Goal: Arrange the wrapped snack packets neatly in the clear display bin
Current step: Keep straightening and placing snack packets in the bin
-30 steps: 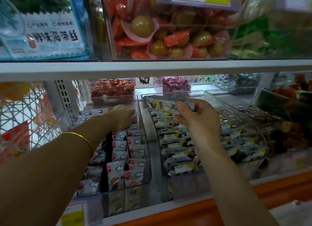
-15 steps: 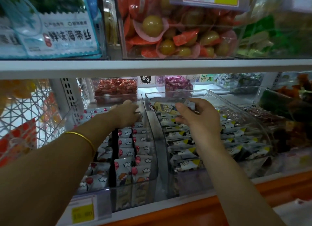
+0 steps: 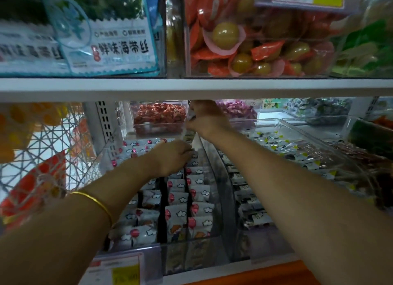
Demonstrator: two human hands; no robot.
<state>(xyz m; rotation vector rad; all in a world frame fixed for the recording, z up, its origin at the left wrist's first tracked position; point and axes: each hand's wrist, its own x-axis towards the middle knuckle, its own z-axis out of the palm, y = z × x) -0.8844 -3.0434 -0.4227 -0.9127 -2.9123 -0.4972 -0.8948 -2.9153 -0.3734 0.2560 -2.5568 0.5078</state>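
Your left hand (image 3: 173, 157) is down in the clear plastic display bin (image 3: 187, 252), near the back of it. Its fingers are bent, and the tips sit on the tops of the white wrapped snack packets with blue clouds and a pink balloon (image 3: 178, 214). I cannot tell if they pinch one or only press.

Your right hand (image 3: 205, 116) is up high at the back, just under the long white shelf board (image 3: 191, 89). Its fingers are curled tight. They look like they pinch a small pale packet (image 3: 192, 117), but that part is blurry.

The packets stand in rows from front to back. The right rows look tidy. The left row looks messy, with some packets tipped over.

I think the step now is to tuck that small packet into the back of a row. Press the row toward the front with your left hand to make a little gap. Bring your right hand down slowly so it does not bump the shelf board. Slide the packet in standing up, with its picture facing the same way as the others.

Take care it does not fall into the next clear bin of white packets with yellow corners (image 3: 276, 148). The wrappers look slippery, so pinch softly by the edge. Then pat the tops flat.
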